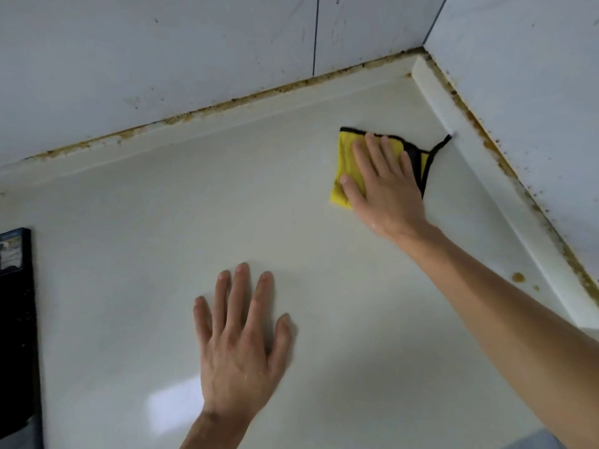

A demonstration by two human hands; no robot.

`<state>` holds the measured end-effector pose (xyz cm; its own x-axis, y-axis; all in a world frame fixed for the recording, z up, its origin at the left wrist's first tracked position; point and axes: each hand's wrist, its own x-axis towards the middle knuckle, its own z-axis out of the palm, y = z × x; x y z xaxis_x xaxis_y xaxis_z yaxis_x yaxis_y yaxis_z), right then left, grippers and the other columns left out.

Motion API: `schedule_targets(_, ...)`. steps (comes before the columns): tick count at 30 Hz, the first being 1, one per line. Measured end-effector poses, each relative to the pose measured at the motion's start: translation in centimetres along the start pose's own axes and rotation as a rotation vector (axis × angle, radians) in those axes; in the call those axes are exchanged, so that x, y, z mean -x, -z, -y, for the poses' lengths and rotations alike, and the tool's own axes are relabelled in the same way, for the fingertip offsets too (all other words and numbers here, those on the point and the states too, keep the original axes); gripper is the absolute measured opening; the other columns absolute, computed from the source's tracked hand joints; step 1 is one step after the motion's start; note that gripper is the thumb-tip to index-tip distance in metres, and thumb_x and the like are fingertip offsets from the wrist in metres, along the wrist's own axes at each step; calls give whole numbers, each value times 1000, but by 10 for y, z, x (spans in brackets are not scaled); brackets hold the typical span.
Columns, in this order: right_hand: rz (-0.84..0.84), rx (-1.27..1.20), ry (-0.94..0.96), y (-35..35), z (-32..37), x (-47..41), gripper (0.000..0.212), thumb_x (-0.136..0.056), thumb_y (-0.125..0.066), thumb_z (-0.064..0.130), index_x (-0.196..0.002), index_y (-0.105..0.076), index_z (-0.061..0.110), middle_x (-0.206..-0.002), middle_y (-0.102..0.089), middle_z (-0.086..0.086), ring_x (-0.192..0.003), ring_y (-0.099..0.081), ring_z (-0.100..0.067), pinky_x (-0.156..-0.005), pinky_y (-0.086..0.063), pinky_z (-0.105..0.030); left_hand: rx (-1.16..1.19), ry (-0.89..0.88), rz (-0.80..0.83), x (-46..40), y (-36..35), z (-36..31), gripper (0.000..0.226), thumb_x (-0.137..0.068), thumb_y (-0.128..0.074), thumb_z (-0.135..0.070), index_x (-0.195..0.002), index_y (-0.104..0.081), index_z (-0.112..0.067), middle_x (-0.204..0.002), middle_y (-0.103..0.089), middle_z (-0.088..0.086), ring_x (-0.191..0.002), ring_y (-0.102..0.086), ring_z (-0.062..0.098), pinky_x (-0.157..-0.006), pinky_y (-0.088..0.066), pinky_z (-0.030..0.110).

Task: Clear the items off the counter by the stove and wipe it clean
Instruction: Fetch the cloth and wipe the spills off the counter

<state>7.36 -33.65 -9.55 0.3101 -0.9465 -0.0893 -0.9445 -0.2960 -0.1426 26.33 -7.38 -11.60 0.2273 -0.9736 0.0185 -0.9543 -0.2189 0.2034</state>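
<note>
A folded yellow cloth (346, 157) with black edging lies on the pale counter (201, 202) near the back right corner. My right hand (385, 186) lies flat on top of the cloth with its fingers spread, pressing it down; one black corner of the cloth touches the raised right ledge. My left hand (241, 335) rests palm down on the bare counter in the near middle, fingers apart, holding nothing.
The black glass edge of the stove (17, 319) runs along the left side. A raised ledge (486, 189) lines the right and back walls, with brown grime in the seams. A brown stain (518, 277) sits on the counter by the right ledge. White tiled walls (162, 59) rise behind.
</note>
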Motion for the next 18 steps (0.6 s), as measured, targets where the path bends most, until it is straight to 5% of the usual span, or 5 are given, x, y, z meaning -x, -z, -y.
schedule_targets(5, 43, 81, 196, -2, -35, 75, 72, -105, -21, 61, -167, -15, 26, -175, -6, 4, -162, -4, -18, -130, -10, -49, 12, 20, -6, 1, 1, -1, 66, -100, -43, -56, -157, -44, -25, -171, -30, 7, -160, -23, 35, -124, -17, 64)
schedule_targets(11, -40, 51, -139, -11, -20, 80, 71, -106, -24, 57, -166, -17, 19, -174, -9, -5, -161, -8, -27, -129, -9, -52, 8, 14, -24, 2, -1, -1, 65, -101, -40, -58, -157, -43, -25, -170, -30, 7, -159, -22, 34, -124, -16, 63)
schedule_targets(18, -39, 18, -110, -23, 5, 151, 73, -106, -26, 58, -166, -20, 17, -174, -11, -6, -161, -9, -28, -128, -11, -52, 0, -15, -26, -1, 4, -2, 63, -100, -40, -54, -152, -45, -21, -166, -32, 10, -155, -25, 37, -120, -22, 63)
